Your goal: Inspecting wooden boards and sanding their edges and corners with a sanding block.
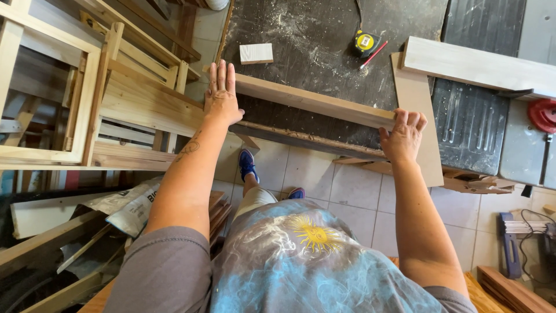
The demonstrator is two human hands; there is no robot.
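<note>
Reaching forward with both arms nearly straight, the person grips a long wooden board (313, 101) lying along the near edge of the dark workbench (324, 35). The right hand (403, 134) curls over its right end; the left hand (220, 97) lies flat, fingers extended, on its left end. Beyond lie a small wood block (256, 53), tape measure (365, 42) and red pencil (373, 55).

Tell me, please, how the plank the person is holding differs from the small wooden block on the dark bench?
The plank is long and narrow; the small wooden block is short and squarish. The plank is held at both ends, the left hand flat, the right hand gripping; the block lies untouched. Both are pale bare wood on the dusty bench.
</note>
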